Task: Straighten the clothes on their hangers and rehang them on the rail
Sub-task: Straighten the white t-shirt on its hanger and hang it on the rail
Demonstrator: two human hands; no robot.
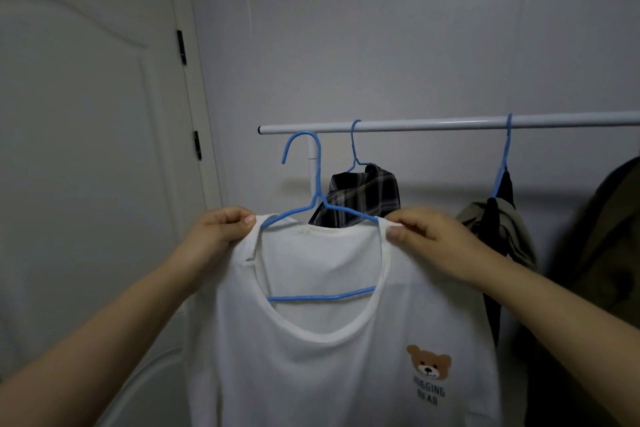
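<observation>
White tee sits on a blue hanger, held up off the rail. Left hand is pinched closed on the tee's left shoulder at the collar; right hand pinches the right shoulder the same way. Hanger's hook is free, just below the rail and near its left end, opening leftward. The shoulder line runs roughly parallel to the rail. Next move looks like lift up and back over the rail; left hand is nearer the hook. Plaid shirt hangs right behind, possible snag.
</observation>
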